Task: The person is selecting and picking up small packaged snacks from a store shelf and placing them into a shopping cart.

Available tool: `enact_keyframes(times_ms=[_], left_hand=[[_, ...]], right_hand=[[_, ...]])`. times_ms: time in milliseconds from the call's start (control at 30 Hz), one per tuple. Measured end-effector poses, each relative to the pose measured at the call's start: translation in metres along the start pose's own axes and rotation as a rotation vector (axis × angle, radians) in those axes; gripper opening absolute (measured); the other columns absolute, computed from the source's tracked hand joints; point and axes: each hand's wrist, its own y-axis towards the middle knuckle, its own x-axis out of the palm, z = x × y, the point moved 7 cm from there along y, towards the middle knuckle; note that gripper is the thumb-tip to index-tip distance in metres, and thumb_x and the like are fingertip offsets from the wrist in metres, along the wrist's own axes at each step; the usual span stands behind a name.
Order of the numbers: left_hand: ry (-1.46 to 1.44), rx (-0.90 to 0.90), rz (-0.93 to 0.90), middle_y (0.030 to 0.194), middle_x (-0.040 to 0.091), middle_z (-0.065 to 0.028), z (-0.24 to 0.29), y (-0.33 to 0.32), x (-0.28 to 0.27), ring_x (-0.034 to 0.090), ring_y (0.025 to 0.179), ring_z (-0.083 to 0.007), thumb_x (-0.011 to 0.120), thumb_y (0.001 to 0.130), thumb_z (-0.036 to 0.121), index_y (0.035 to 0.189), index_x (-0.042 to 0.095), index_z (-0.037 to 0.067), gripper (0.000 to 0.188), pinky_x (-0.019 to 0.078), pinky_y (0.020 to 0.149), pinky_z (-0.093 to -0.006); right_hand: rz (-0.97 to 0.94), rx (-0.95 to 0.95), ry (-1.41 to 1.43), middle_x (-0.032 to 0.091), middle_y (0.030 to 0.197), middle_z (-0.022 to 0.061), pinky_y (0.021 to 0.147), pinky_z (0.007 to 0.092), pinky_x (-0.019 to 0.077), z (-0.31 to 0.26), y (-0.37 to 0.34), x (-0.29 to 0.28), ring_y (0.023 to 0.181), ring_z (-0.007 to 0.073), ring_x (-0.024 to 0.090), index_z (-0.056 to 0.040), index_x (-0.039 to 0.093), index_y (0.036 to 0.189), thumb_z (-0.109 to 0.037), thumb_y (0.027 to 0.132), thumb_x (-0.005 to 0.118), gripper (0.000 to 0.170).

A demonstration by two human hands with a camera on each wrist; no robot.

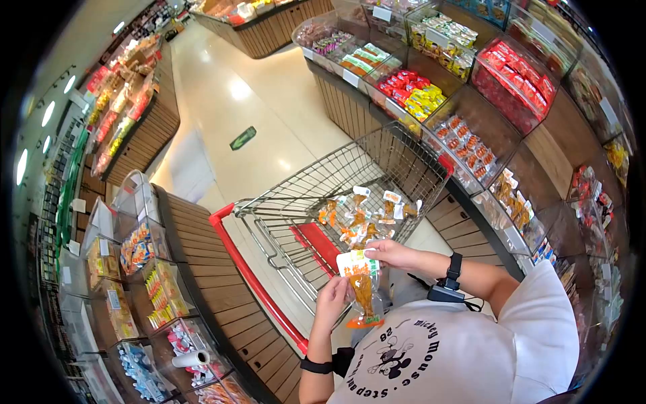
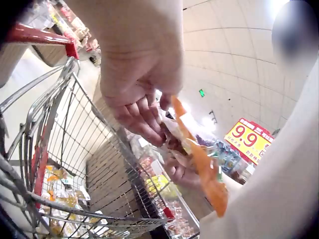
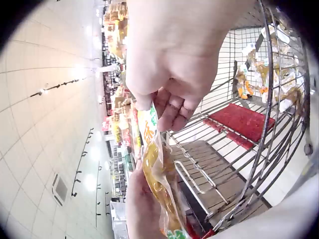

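A clear vacuum packet of a browned drumstick [image 1: 363,286], with a white printed label at its top and an orange lower end, is held between both hands in front of the chest. My left hand [image 1: 330,301] grips its left side. At the upper right, my right hand [image 1: 396,256] pinches the label end between thumb and fingers, also seen in the right wrist view. Beyond the packet stands a wire shopping cart [image 1: 282,192] with a red handle. Several similar packets [image 1: 360,219] lie piled in its far part.
On the right, a display shelf with clear bins holds red packets [image 1: 515,77] and other wrapped snacks. A wood-slatted display [image 1: 208,269] stands close on the left. The tiled aisle floor [image 1: 249,87] runs ahead, with a green floor sticker [image 1: 243,138].
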Motion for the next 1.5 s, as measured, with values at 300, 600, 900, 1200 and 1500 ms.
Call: enact_keyframes(times_ms=[300,600,900,1200,1500], left_hand=[[0.091,0.185,0.107,0.066,0.048,0.0000,0.051,-0.019,0.000,0.044,0.055,-0.0052,0.038,0.083,0.013,0.085,0.049,0.001,0.017,0.0371,0.050,-0.0171],[-0.265,0.072,0.000,0.062,0.043,0.0021,0.049,-0.018,0.011,0.039,0.050,-0.0044,0.035,0.084,0.019,0.082,0.045,0.004,0.018,0.0335,0.046,-0.0160],[-0.729,-0.201,-0.332,0.057,0.030,0.0019,0.026,-0.080,0.011,0.026,0.039,-0.0039,0.042,0.080,0.029,0.071,0.034,0.007,0.025,0.0211,0.033,-0.0151],[-0.800,-0.229,-0.172,0.058,0.031,0.0000,-0.007,-0.084,0.001,0.027,0.043,-0.0073,0.038,0.078,0.025,0.074,0.037,0.005,0.020,0.0219,0.038,-0.0162],[-0.707,-0.302,-0.225,0.058,0.033,-0.0014,-0.010,-0.078,0.012,0.029,0.044,-0.0079,0.038,0.077,0.021,0.073,0.037,0.004,0.017,0.0213,0.037,-0.0164]], right_hand=[[-0.005,-0.217,0.036,0.052,0.080,0.0004,0.064,0.0190,0.0401,-0.051,-0.031,0.033,0.071,0.0058,0.048,-0.0036,0.048,0.091,-0.024,0.081,0.044,0.023],[-0.102,-0.428,-0.039,0.050,0.093,0.0088,0.068,0.0255,0.0414,-0.061,-0.054,0.060,0.079,0.0121,0.049,-0.0024,0.041,0.102,-0.021,0.079,0.047,0.030],[-0.508,-0.133,-0.424,0.047,0.097,0.0130,0.065,0.0251,0.0426,0.024,-0.060,0.127,0.082,0.0175,0.051,-0.0045,0.026,0.115,-0.021,0.075,0.053,0.051],[-0.551,-0.131,-0.617,0.048,0.094,0.0123,0.063,0.0251,0.0420,0.037,-0.052,0.121,0.075,0.0167,0.051,-0.0020,0.034,0.109,-0.024,0.072,0.056,0.049],[-0.382,-0.092,-0.496,0.045,0.101,0.0132,0.068,0.0262,0.0413,0.030,-0.052,0.099,0.081,0.0156,0.051,-0.0004,0.031,0.110,-0.021,0.076,0.052,0.046]])
